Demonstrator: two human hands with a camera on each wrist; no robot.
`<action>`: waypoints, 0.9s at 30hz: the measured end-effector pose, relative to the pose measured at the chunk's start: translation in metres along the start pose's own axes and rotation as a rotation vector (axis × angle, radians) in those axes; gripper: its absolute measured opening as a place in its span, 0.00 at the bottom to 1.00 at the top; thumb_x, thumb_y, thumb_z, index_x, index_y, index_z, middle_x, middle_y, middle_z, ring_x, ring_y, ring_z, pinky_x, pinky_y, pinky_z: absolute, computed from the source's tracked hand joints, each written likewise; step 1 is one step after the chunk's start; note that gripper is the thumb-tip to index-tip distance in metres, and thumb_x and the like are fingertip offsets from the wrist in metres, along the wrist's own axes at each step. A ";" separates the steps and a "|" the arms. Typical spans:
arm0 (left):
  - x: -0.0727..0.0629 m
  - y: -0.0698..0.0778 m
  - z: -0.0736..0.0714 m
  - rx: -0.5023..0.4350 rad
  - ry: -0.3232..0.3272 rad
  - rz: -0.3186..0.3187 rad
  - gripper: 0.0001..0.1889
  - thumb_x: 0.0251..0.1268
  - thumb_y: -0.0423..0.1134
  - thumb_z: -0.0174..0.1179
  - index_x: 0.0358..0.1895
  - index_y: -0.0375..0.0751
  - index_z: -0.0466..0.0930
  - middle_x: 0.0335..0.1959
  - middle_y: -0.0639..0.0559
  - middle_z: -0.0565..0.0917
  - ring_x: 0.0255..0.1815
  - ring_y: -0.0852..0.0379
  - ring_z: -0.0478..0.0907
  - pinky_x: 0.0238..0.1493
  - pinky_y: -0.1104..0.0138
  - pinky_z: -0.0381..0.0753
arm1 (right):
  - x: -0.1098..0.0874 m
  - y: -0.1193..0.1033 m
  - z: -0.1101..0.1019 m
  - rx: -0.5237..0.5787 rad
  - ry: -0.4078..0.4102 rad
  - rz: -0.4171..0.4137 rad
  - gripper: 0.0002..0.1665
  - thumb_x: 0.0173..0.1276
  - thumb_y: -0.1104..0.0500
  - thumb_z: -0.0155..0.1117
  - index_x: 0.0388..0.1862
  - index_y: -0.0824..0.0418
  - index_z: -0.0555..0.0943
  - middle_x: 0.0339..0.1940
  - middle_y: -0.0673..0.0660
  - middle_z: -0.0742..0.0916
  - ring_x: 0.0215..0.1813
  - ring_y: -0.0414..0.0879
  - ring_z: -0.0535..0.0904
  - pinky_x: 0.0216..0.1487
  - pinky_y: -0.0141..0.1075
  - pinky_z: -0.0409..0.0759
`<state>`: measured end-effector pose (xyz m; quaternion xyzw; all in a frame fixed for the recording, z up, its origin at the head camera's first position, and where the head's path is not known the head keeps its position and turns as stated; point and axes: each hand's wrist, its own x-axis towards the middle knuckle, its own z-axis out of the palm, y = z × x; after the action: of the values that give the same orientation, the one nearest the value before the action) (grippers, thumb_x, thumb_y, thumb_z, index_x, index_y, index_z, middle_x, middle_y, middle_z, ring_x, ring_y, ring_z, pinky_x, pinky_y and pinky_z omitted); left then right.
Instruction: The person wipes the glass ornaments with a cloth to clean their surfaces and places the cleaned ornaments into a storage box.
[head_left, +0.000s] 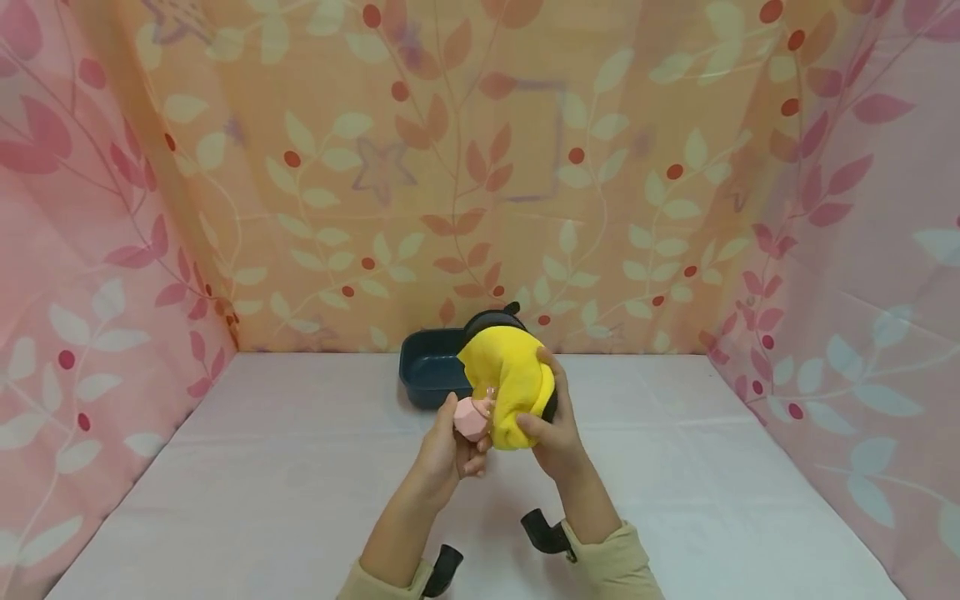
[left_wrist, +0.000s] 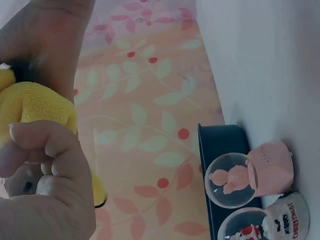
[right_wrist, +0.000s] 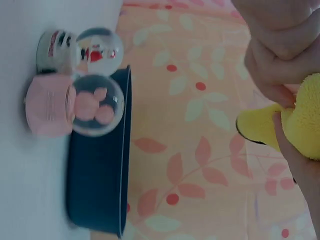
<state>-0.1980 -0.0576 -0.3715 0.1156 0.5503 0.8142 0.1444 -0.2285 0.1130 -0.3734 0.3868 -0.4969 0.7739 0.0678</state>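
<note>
My left hand [head_left: 446,454] grips what looks like a snow globe [head_left: 471,418] by its faceted pink base, the thumb on its near side. Its dome end faces the yellow cloth, which hides most of it. My right hand [head_left: 557,425] holds the bunched plush cloth [head_left: 504,367], yellow with a dark edge and dark other side, against the globe. In the left wrist view, the fingers of the left hand [left_wrist: 55,175] curl round the held piece, beside the cloth [left_wrist: 40,102]. In the right wrist view, the cloth [right_wrist: 306,120] lies between both hands.
A dark blue box [head_left: 427,367] stands at the table's back, partly behind the cloth. Before it stand a pink snow globe [right_wrist: 50,105] and a white Christmas one [right_wrist: 54,51], hidden in the head view. Patterned curtains [head_left: 465,167] enclose the white table [head_left: 262,467].
</note>
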 end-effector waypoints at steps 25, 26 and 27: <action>0.001 -0.002 0.011 0.401 0.193 0.077 0.30 0.77 0.60 0.30 0.46 0.35 0.70 0.21 0.51 0.69 0.18 0.59 0.66 0.23 0.72 0.68 | 0.003 -0.006 0.020 -0.319 0.348 0.182 0.43 0.51 0.71 0.63 0.67 0.62 0.60 0.53 0.60 0.69 0.48 0.52 0.71 0.45 0.34 0.78; 0.000 -0.002 0.011 0.401 0.201 0.060 0.31 0.77 0.62 0.29 0.45 0.36 0.69 0.20 0.52 0.70 0.18 0.60 0.66 0.23 0.72 0.68 | 0.002 -0.006 0.019 -0.313 0.350 0.180 0.42 0.51 0.71 0.63 0.67 0.62 0.60 0.53 0.60 0.70 0.48 0.52 0.71 0.45 0.34 0.78; 0.000 -0.002 0.010 0.397 0.209 0.042 0.32 0.76 0.63 0.29 0.44 0.36 0.69 0.19 0.52 0.70 0.18 0.60 0.66 0.24 0.72 0.68 | 0.002 -0.006 0.019 -0.309 0.351 0.177 0.42 0.51 0.71 0.62 0.67 0.62 0.60 0.53 0.60 0.70 0.48 0.52 0.71 0.45 0.34 0.78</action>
<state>-0.1943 -0.0478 -0.3699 0.0683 0.7092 0.7003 0.0441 -0.2169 0.0997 -0.3639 0.1863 -0.6218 0.7471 0.1432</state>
